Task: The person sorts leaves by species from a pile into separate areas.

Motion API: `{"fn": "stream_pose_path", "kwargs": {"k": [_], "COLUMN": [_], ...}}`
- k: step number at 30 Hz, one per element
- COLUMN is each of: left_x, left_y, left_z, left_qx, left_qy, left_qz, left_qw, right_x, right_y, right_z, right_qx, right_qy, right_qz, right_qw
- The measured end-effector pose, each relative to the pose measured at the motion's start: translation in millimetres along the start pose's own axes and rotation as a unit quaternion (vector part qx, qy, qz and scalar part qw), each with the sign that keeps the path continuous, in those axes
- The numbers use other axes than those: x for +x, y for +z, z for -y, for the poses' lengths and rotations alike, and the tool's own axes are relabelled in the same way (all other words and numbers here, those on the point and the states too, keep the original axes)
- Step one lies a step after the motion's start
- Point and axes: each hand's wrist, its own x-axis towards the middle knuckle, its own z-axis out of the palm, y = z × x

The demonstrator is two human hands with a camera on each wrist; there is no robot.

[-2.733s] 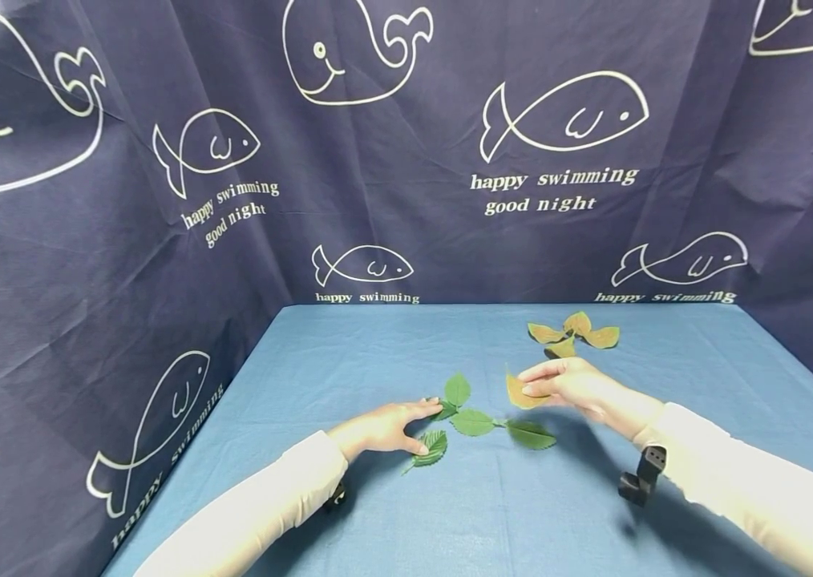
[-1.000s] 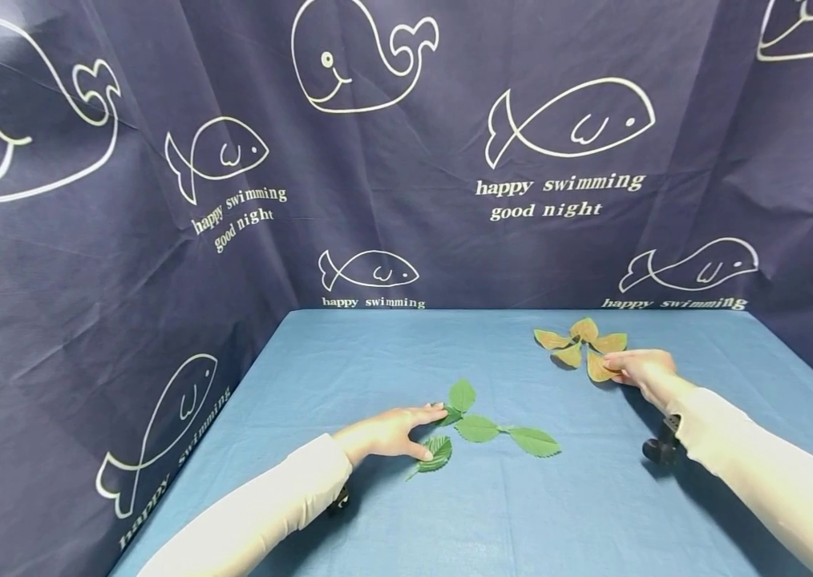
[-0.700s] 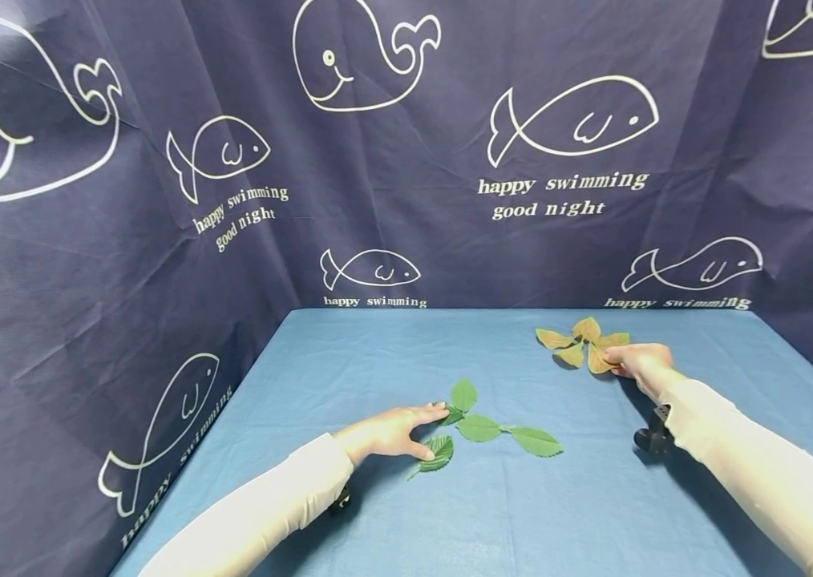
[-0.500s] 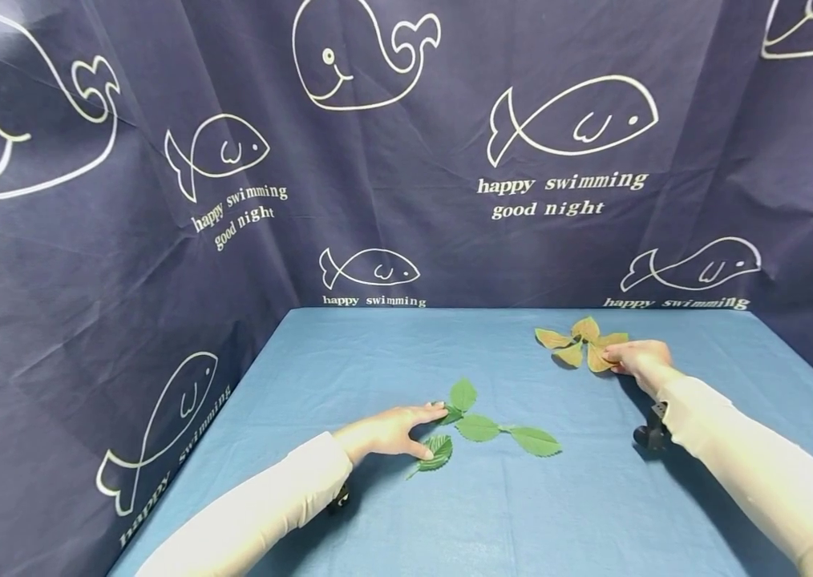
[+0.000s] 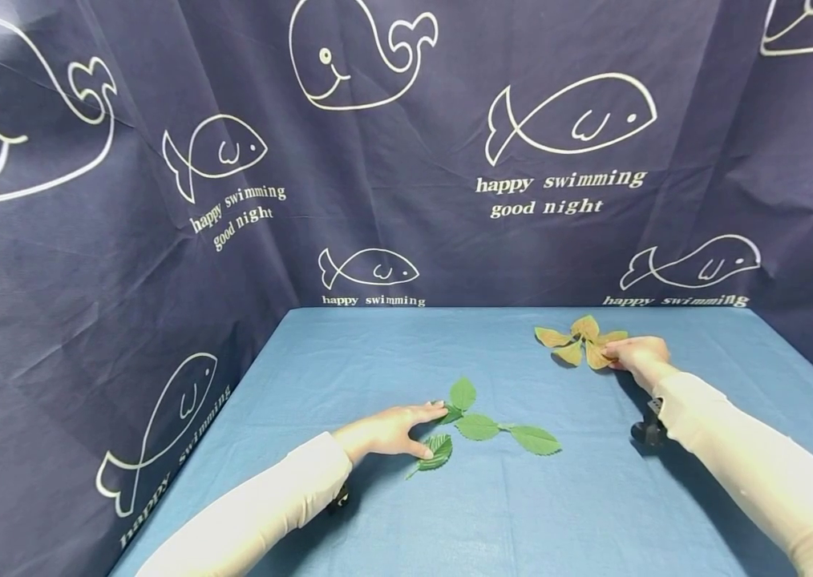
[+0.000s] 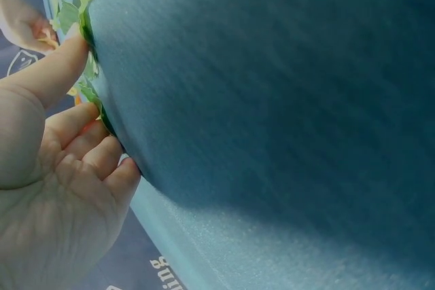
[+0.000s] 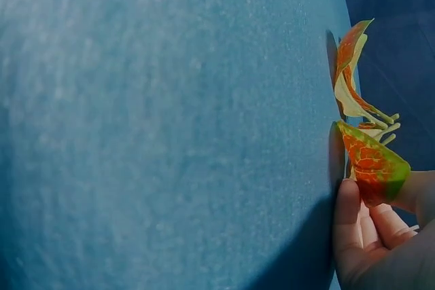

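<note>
Out at the back right, my right hand (image 5: 641, 357) pinches an orange-yellow leaf (image 7: 374, 164) between thumb and fingers. That leaf joins a ring of several similar orange leaves (image 5: 553, 336), stems pointing inward. My left hand (image 5: 388, 431) lies palm down with fingers extended over green leaves near the middle. Its thumb rests on a serrated green leaf (image 5: 435, 453), while its fingertips touch another green leaf (image 6: 92, 96), partly covered. Right beside them lie an upright-pointing green leaf (image 5: 463, 393), a wide one (image 5: 477, 427) and a third (image 5: 535, 440) to the right.
A blue cloth (image 5: 493, 513) covers the table. Dark blue curtains (image 5: 450, 240) printed with white fish and whales rise behind and at the left. A black wrist camera (image 5: 648, 429) hangs below the right sleeve.
My right hand has carried the orange leaf from near the green leaves to the back right, setting it against the other orange leaves. My left hand has stayed over the green leaves.
</note>
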Motion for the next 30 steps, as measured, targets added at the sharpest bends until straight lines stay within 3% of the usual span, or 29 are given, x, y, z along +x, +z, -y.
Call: {"fn": "stream_pose_path", "kwargs": {"k": [5,13,21,30], "left_x": [0.1,-0.8,-0.6,-0.7], "left_y": [-1.0,-0.7,0.1,0.0], "left_z": [-0.9,-1.0,-0.6,-1.1], "left_qx": [-0.001,0.006,0.003,-0.002], "left_qy": [-0.001,0.003,-0.002,-0.004], "left_qz": [0.001,-0.001,0.004,0.006], "left_qw": [1.0000,1.0000,1.0000,1.0000], "right_x": [0.4,-7.8,-5.4,-9.5], "right_y": [-1.3,-10.6,-21.3,-30.5], "right_z": [2.8,4.3,3.9,7.3], "right_qx": [0.004,-0.066,0.006,0.104], "right_qy": [0.022,0.022,0.031,0.008], "right_qz": [-0.015,-0.043,-0.029,-0.014], "right_qw": [1.000,0.997,0.999,0.994]}}
